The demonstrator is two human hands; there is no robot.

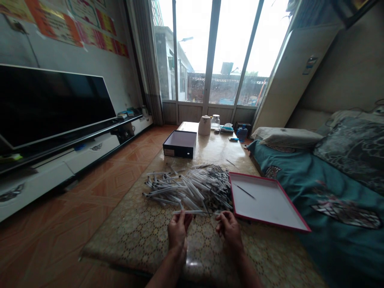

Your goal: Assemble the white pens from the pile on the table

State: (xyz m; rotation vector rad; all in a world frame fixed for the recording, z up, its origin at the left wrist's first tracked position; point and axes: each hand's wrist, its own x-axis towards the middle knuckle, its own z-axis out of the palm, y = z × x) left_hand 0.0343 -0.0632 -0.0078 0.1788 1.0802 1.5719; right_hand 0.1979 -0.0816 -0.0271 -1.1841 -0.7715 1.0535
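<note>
A wide pile of thin white and translucent tubes, many with dark tips, lies on the patterned table. In front of it my left hand is closed on a white tube that points to the right. My right hand is pinched near a small pale piece at the far end of a thin dark rod; what exactly its fingers hold is too small to tell. A red-rimmed white tray sits right of the pile, with one thin dark rod in it.
Behind the pile stands a dark open box. Farther back are a beige kettle, a glass jar, a tissue pack and a small blue item. A teal-covered sofa borders the table on the right.
</note>
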